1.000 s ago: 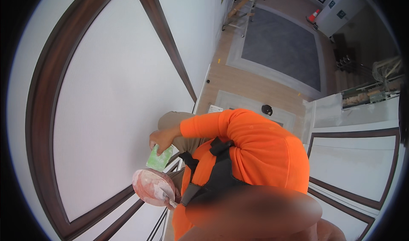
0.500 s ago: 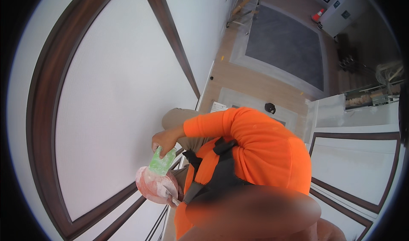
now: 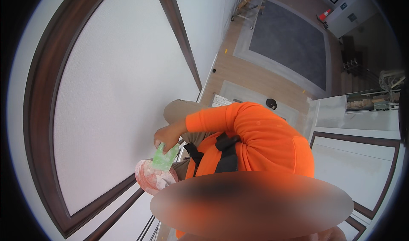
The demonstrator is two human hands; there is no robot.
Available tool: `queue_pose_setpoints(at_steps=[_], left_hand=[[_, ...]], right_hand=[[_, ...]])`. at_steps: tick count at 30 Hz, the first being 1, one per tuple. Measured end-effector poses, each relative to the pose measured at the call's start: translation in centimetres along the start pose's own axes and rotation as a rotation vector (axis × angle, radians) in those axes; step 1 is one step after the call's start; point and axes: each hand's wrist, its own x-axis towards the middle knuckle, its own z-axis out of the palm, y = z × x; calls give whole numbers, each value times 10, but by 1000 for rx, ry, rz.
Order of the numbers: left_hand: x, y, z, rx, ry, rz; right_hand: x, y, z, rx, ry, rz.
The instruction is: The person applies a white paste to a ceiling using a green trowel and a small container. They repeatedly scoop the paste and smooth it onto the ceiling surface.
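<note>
My right hand (image 3: 168,134) is closed around the top of a flat green plastic scraper (image 3: 164,158), which has whitish smears on it. The scraper's lower edge reaches over the rim of a reddish-pink bowl (image 3: 147,177) coated with white residue. Inside the bowl, a pale grey-white piece shows near the right side, too unclear to name. Right beside a large white wall panel (image 3: 106,96), both the bowl and scraper are near its lower edge. A blurred patch covers the area beside the bowl, and my left hand does not show.
Dark brown moulding (image 3: 40,92) frames the wall panel. My bent knee (image 3: 183,111) in beige trousers is next to the wall. Farther off are a ladder (image 3: 251,2), a grey floor covering (image 3: 289,40), a small black object (image 3: 271,103) and an orange cone (image 3: 324,14).
The view has shifted slightly. My right hand stays on the scraper over the bowl, and the bowl sits a little higher in the picture. More of the area beside the bowl is covered by blur.
</note>
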Motion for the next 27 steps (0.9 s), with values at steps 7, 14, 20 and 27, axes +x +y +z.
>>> queue_pose_setpoints(at_steps=[7,14,20,27], left_hand=[[1,-4,-8,-11,0,-16],[14,-8,-7,-26,-69,-89],[-35,7,70,6,67,-24],[-30,-24,29,-127,181,48]], right_hand=[[-6,1,-23,32,114,126],[6,7,11,373,69,-28],[-8,32,21,844,426,391],[-17,-5,10,298,367,274]])
